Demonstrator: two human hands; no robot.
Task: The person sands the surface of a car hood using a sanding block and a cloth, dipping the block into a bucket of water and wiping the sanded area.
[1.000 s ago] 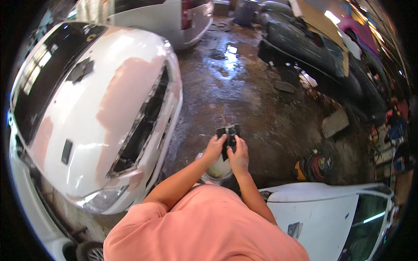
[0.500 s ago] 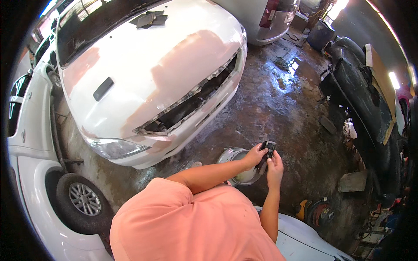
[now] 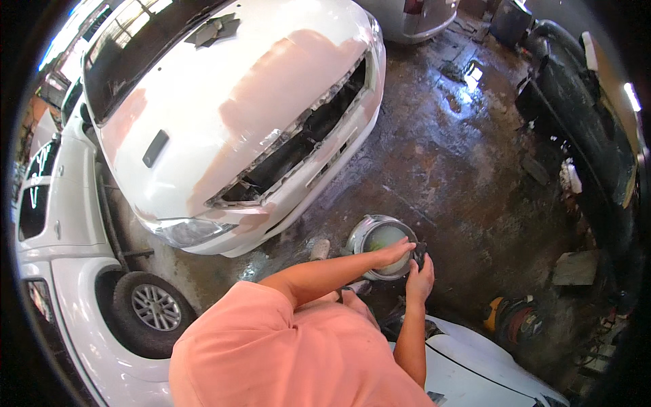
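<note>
My right hand (image 3: 420,279) is closed around a small black piece (image 3: 420,252), whose kind I cannot make out. My left hand (image 3: 395,252) reaches in from the left with its fingers stretched out flat, their tips against or just beside the black piece. Both hands are over the right rim of a round bucket (image 3: 355,239) holding cloudy, pale greenish liquid. Up the floor from it stands a white car (image 3: 196,129) with pinkish-brown patches on its hood. On that hood lie a dark flat block (image 3: 156,149) and several dark sheets (image 3: 214,30).
A pale cylinder-shaped piece (image 3: 320,249) is on the wet floor (image 3: 434,176) left of the bucket. To the right are a large black car panel (image 3: 576,115), a grey block (image 3: 574,269) and a coiled hose (image 3: 521,319). A white panel (image 3: 475,359) is behind my right arm; another vehicle's wheel (image 3: 154,307) is at left.
Both hands have moved down and slightly apart. My left hand has opened out flat, leaving the black piece in my right hand. The view has shifted, showing more of the bucket.
</note>
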